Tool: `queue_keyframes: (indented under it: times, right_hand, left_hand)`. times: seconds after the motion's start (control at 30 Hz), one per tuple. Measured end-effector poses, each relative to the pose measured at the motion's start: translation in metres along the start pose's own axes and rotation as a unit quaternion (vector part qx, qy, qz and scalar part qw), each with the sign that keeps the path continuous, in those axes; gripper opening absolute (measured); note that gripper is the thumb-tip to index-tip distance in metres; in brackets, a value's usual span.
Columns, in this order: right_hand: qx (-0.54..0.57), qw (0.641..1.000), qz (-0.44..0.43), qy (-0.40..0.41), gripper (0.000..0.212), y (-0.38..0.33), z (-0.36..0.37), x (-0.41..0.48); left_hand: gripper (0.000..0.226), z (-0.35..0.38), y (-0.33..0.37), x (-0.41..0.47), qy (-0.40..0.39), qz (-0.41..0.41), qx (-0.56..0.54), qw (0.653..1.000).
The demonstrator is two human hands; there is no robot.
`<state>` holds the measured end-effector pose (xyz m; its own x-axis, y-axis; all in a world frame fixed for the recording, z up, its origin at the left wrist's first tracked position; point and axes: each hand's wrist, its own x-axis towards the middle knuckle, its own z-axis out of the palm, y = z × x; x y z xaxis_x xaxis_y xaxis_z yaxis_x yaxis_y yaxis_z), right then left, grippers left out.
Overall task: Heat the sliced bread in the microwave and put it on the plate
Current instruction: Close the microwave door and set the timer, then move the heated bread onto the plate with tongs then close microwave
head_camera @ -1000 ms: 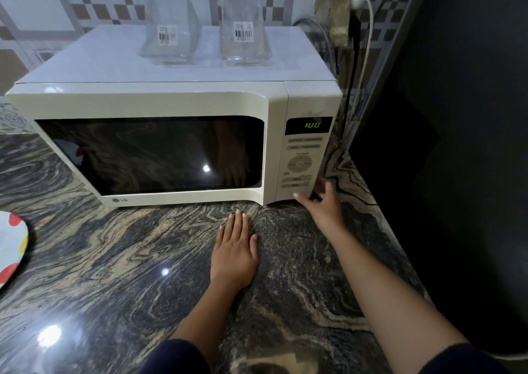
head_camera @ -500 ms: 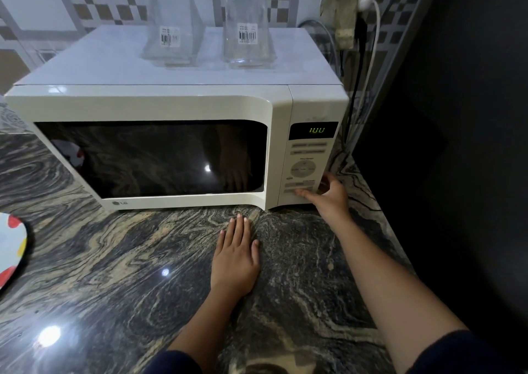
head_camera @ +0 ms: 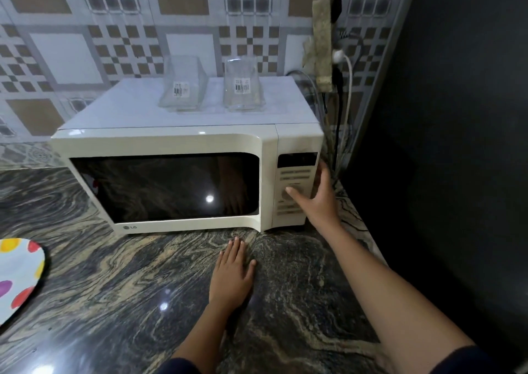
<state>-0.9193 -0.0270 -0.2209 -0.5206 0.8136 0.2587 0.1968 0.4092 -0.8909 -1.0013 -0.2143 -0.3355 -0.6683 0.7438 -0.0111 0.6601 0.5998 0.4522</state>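
A cream microwave (head_camera: 160, 142) stands on the dark marbled counter, its dark door closed; nothing inside can be made out, so the bread is hidden. My right hand (head_camera: 320, 196) is spread over the control panel (head_camera: 294, 173) at the microwave's right end, thumb on the round dial, fingers around the right edge. The display above it looks dark. My left hand (head_camera: 231, 273) lies flat, palm down, on the counter in front of the door, holding nothing. A white plate with coloured dots (head_camera: 20, 276) pokes in at the left edge.
Two clear plastic containers (head_camera: 183, 88) (head_camera: 243, 85) with barcode labels sit on top of the microwave. Cables and a plug (head_camera: 340, 56) hang behind its right rear corner. A black wall (head_camera: 443, 145) closes the right side. The counter (head_camera: 114, 288) stretches between plate and hands.
My right hand has risen from the panel's bottom buttons to the dial area. The display's green digits no longer show. The view has tilted up; my left hand stays put.
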Motion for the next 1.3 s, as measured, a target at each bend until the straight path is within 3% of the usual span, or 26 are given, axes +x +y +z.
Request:
queue_keyframes:
  times: [0.1,0.17,0.27,0.4,0.47,0.73,1.1,1.3]
  right_hand:
    - [-0.035,0.997,-0.07,-0.008,0.095,-0.036,-0.021,0.011]
    - [-0.077,0.98,-0.185,0.013,0.088,-0.057,-0.034,0.018]
    - [-0.17,0.932,-0.318,-0.018,0.071,-0.076,-0.048,0.035]
    - [-0.247,0.912,-0.292,-0.146,0.052,-0.099,-0.056,0.052]
    - [-0.256,0.913,-0.271,-0.166,0.047,-0.104,-0.058,0.058]
    - [-0.175,0.956,-0.184,-0.147,0.046,-0.103,-0.047,0.064]
    - [-0.152,0.955,-0.221,-0.129,0.046,-0.088,-0.034,0.066]
    - [-0.145,0.957,-0.217,-0.124,0.045,-0.09,-0.036,0.06]
  left_hand:
    - [0.052,-0.015,0.012,0.005,0.03,-0.062,-0.168,0.983]
    - [0.045,-0.032,0.028,0.014,0.044,-0.077,-0.268,0.959]
    - [0.036,-0.064,0.057,0.031,0.089,-0.044,-0.3,0.949]
    - [0.034,-0.098,0.093,0.047,0.16,0.01,-0.312,0.936]
    - [0.031,-0.107,0.109,0.051,0.193,0.013,-0.307,0.932]
    - [0.04,-0.106,0.122,0.053,0.252,-0.068,-0.349,0.9]
    - [0.029,-0.109,0.129,0.049,0.253,-0.082,-0.332,0.905]
    - [0.032,-0.092,0.106,-0.014,0.296,-0.047,-0.352,0.887]
